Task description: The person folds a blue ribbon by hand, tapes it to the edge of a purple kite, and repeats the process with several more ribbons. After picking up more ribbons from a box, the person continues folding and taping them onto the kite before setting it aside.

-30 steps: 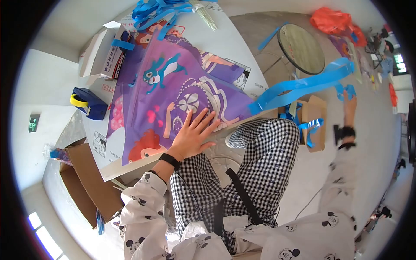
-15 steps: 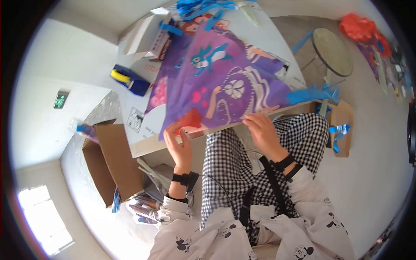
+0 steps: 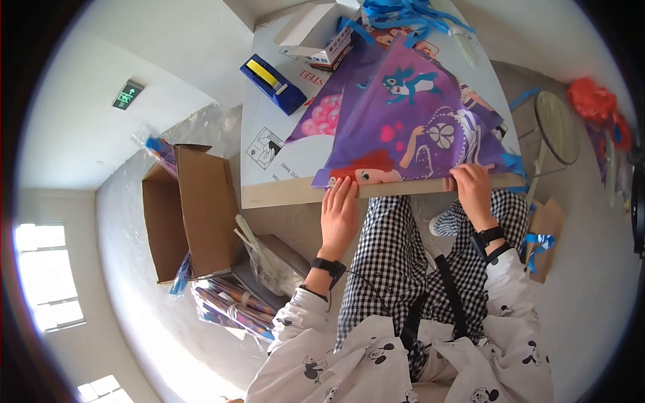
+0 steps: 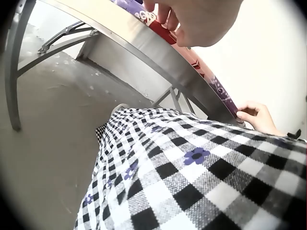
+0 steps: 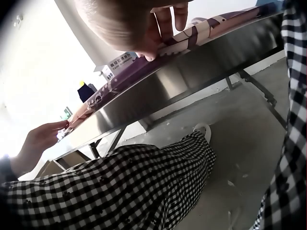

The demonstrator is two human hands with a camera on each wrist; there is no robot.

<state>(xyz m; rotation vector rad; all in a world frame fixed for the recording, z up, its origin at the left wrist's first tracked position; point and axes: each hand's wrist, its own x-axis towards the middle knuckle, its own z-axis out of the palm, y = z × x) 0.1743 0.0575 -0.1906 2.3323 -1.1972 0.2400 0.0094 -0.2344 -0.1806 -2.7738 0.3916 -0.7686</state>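
Note:
A purple kite sheet [image 3: 403,127] with a cartoon print lies over the table's near part, its long edge along the table edge. At that edge's left end my left hand [image 3: 340,213] pinches the sheet, near the printed red hair. My right hand [image 3: 474,195] pinches the same edge farther right, beside the blue strip [image 3: 514,164] at the corner. In the left wrist view, the left hand's fingers curl over the printed rim. From the right wrist view, the right hand's thumb and fingers [image 5: 165,24] meet at the folded-looking edge.
On the table [image 3: 252,171] stand a blue tape dispenser [image 3: 290,99], an open white box [image 3: 309,30] and a heap of blue ribbons [image 3: 410,15]. A cardboard box [image 3: 209,208] and wrapped bundles [image 3: 235,312] are at left. A round stool [image 3: 556,127] and small carton [image 3: 549,232] stand at right.
The right hand has let go of the blue strip and come to the sheet's near edge. The left hand has moved from lying flat on the print to that edge. The view has turned left.

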